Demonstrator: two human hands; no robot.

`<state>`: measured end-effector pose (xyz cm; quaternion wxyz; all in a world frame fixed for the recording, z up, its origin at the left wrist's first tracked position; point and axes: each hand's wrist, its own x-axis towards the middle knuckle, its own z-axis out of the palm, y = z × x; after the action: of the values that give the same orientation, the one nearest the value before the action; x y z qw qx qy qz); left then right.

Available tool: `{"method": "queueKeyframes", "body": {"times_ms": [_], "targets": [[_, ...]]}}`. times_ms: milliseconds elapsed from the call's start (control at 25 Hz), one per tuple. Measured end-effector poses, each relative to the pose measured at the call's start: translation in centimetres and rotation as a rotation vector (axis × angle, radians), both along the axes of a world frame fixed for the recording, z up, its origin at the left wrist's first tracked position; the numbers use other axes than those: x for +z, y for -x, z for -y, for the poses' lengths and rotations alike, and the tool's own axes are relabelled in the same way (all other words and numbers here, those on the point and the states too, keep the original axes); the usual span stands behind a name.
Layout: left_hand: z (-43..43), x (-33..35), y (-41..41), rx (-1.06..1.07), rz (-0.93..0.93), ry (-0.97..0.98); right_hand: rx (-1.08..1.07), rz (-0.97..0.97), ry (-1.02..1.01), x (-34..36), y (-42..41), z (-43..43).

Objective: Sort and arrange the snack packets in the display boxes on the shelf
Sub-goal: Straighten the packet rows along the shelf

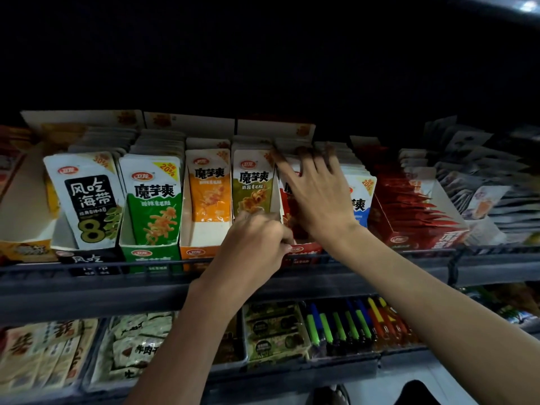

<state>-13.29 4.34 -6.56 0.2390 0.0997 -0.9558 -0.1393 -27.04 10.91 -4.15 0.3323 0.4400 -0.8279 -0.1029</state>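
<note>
Right hand (318, 197) is spreading straight fingers (285, 168), gripping nothing, over upright red packets (290, 200) running front-to-back in the red display box (304, 249) on the shelf (87, 287); left hand (257, 244) is curling at the box front, hold unclear.

The bare left forearm (187, 331) rises from near centre. The left hand (257, 244) is knuckles-up with fingers curled; what they close on is hidden. The bare right forearm (423, 287) angles in from the near right. The right hand (315, 194) reaches farther, fingers straight and spread.
</note>
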Motion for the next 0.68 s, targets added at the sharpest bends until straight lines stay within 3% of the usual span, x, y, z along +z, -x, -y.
{"method": "queueKeyframes", "body": {"times_ms": [400, 600, 680], "targets": [[0.0, 0.2, -0.3, -0.010, 0.019, -0.045, 0.072, -0.080, 0.103, 1.7, -1.0, -2.7], [0.1, 0.4, -0.3, -0.031, 0.032, -0.078, -0.031, 0.153, -0.055, 3.6, -0.1, -1.2], [0.1, 0.5, -0.2, -0.030, 0.037, -0.082, -0.016, 0.163, -0.045, 4.0, 0.1, -0.7]]}}
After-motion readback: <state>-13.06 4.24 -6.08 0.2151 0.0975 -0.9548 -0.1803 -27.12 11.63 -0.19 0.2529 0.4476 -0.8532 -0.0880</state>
